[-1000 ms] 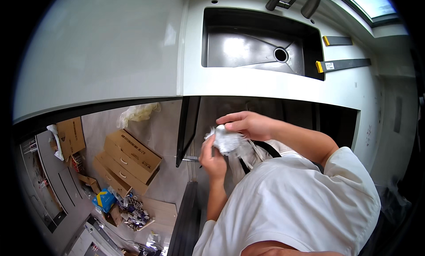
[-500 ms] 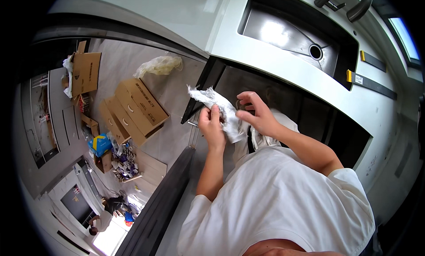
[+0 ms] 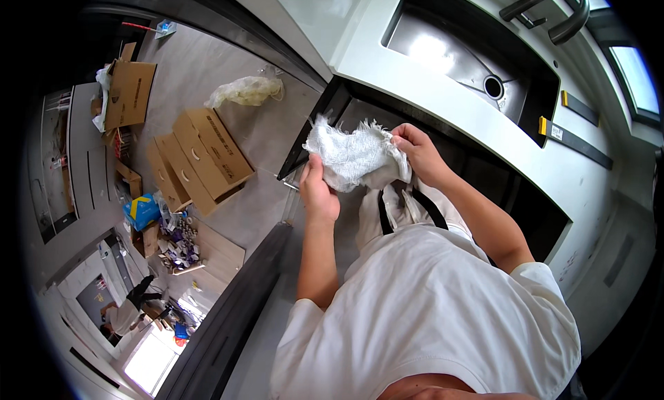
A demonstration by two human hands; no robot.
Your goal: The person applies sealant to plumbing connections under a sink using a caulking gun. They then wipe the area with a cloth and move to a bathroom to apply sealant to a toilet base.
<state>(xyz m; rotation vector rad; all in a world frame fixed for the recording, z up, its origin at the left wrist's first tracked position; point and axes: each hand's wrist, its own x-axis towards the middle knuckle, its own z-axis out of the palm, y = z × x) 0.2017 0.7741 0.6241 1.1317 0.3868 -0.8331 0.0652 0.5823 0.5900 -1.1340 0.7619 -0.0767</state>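
A white cloth [image 3: 356, 155] with frayed edges is spread between my two hands, in front of the sink cabinet. My left hand [image 3: 319, 192] pinches its left side, thumb on top. The fingers of my right hand [image 3: 419, 153] are closed on its right corner. Below the cloth, the dark cabinet opening [image 3: 477, 172] lies under the white countertop [image 3: 443, 85]. Part of the fingers of both hands is hidden behind the cloth.
A dark sink [image 3: 456, 61] with a grey faucet [image 3: 546, 13] is at the upper right, beside two dark strips with yellow ends [image 3: 577, 143]. Cardboard boxes [image 3: 207, 158] and a crumpled yellowish plastic bag [image 3: 245, 91] lie on the floor at left. Another person [image 3: 124, 313] is at the lower left.
The cloth has gone from bunched up to spread out. My right hand has taken hold of its right corner, and my left hand has shifted slightly left.
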